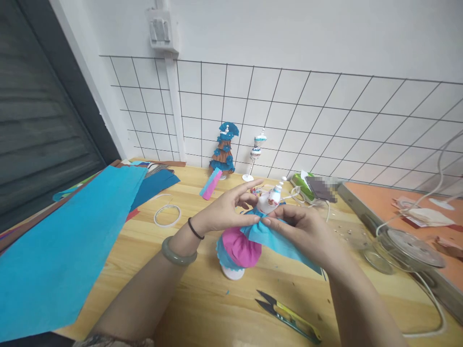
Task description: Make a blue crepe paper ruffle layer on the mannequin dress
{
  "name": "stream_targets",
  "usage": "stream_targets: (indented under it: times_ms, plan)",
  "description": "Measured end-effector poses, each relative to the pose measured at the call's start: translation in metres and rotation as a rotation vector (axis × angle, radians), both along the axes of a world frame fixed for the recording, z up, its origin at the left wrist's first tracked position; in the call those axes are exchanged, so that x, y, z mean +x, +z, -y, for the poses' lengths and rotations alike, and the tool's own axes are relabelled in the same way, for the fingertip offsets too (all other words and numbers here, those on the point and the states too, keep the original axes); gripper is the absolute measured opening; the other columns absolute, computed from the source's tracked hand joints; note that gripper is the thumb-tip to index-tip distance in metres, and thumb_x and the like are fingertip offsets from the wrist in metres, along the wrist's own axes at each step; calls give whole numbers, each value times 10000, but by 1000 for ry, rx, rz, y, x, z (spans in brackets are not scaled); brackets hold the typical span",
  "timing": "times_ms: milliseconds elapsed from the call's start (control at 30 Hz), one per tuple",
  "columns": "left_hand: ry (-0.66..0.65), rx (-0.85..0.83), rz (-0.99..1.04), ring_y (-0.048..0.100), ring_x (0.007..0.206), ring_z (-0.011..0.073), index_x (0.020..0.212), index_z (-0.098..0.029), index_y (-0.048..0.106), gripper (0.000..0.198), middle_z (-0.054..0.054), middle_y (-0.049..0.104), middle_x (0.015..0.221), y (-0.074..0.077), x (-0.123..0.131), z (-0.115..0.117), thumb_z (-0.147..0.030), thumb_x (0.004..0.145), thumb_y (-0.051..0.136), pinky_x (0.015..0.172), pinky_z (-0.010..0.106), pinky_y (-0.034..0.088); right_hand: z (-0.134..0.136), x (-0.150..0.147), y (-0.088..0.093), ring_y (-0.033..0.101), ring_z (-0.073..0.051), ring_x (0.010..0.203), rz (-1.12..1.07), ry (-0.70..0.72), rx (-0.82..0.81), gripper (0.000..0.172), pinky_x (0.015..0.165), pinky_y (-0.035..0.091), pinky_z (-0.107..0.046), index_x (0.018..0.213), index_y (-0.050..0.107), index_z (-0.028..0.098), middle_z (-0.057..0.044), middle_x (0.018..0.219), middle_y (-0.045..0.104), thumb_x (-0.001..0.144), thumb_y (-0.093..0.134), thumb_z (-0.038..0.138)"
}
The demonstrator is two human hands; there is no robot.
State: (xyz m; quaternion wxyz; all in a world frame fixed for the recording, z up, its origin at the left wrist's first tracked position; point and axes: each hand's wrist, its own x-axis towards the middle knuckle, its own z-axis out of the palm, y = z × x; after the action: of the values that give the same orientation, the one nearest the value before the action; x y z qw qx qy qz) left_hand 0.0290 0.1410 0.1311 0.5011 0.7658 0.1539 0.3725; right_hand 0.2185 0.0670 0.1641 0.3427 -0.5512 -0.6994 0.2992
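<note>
A small white dress form (269,200) tilts to the right between my hands. Its skirt has a pink crepe paper layer (243,246) over a light blue frilled edge, and the round white base shows below. My left hand (231,207) presses its thumb on a light blue crepe paper strip (269,236) at the form's waist, its other fingers reaching behind the form. On the right, my right hand (302,229) pinches the same strip between thumb and fingers, close to the left thumb. The strip is gathered there and its loose end hangs under my right hand.
Thread snips (289,315) lie in front. A tape roll (167,216) and large blue crepe paper sheets (72,246) are to the left. Behind stand a blue-and-brown dressed form (223,152) and a bare form (256,152). A clear spool (414,248) sits right.
</note>
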Motion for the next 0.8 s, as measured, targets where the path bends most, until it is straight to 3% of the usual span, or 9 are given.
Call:
stream_targets:
  times_ms: [200, 800]
  plan:
    - [12, -1, -6, 584, 1007, 180, 1461, -218, 267, 819, 77, 643, 1064, 1, 1, 3, -206, 757, 686, 899, 355, 443, -2, 1, -3, 483, -100, 509, -97, -30, -21, 309, 447, 362, -219, 668, 643, 184, -6, 616, 626, 715, 695, 486]
    - [26, -26, 15, 597, 1015, 182, 1447, -264, 302, 805, 67, 657, 1061, 0, 2, 1, -254, 753, 710, 935, 375, 437, 5, 9, 5, 566, -127, 618, 30, 117, -3, 292, 518, 416, -235, 767, 697, 217, -11, 717, 666, 835, 580, 476]
